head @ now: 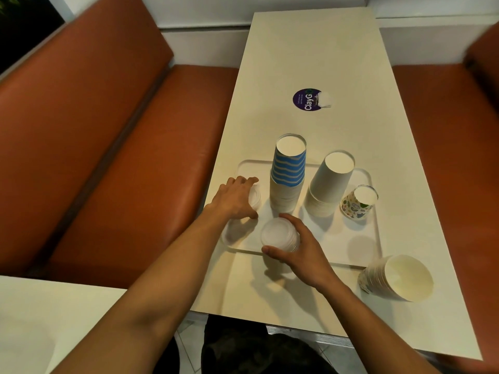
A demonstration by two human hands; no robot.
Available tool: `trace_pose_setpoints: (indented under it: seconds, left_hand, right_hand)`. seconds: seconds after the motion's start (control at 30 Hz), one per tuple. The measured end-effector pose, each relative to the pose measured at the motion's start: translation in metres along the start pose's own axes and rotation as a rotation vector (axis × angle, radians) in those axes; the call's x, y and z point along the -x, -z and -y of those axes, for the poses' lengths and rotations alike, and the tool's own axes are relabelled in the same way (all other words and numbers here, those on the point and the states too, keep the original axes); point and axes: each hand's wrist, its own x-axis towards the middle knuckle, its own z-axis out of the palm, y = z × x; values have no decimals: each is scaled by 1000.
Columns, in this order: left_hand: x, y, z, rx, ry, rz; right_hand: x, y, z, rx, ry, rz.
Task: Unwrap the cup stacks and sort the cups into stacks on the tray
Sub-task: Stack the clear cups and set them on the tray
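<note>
A white tray (351, 255) lies on the cream table. On it stand upside-down stacks: a blue-striped cup stack (289, 171), a plain white cup stack (330, 182) and a small patterned cup (359, 202). My left hand (235, 198) grips a clear plastic cup stack (255, 197) at the tray's left side. My right hand (297, 249) curls round a second clear cup stack (279, 234) at the tray's front edge. A patterned cup stack (397, 278) lies on its side on the table, right of the tray, mouth toward me.
A round purple sticker (306, 99) with a crumpled white scrap (325, 99) beside it sits farther up the table. Brown bench seats (135, 157) flank the table on both sides. Another white tabletop (40, 319) is at the lower left.
</note>
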Motion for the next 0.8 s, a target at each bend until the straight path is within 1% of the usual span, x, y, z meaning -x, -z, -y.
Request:
trace_pose_setpoints:
  seconds: [0.23, 0.37, 0.43, 0.5, 0.53, 0.63, 0.67, 0.73, 0.8]
  left_hand:
    - [-2, -1, -2, 10, -15, -5]
    - [2, 0, 0, 88, -15, 23]
    - [8, 2, 2, 208, 19, 23]
    - [18, 5, 5, 376, 80, -8]
    - [25, 6, 5, 453, 112, -48]
    - [54, 9, -2, 654, 168, -240]
    - [64, 7, -7, 722, 172, -271]
    - [85, 2, -17, 855, 142, -233]
    - [103, -6, -27, 921, 84, -109]
  right_hand:
    - [1, 0, -1, -17, -3, -6]
    - [1, 2, 0, -14, -7, -5]
    - [2, 2, 2, -19, -8, -2]
    - [3, 3, 3, -22, -4, 0]
    - [3, 3, 3, -23, 0, 3]
    - [6, 4, 5, -14, 15, 0]
    - [6, 4, 6, -8, 19, -1]
    - [9, 4, 7, -5, 31, 5]
    - [11, 3, 8, -15, 38, 28]
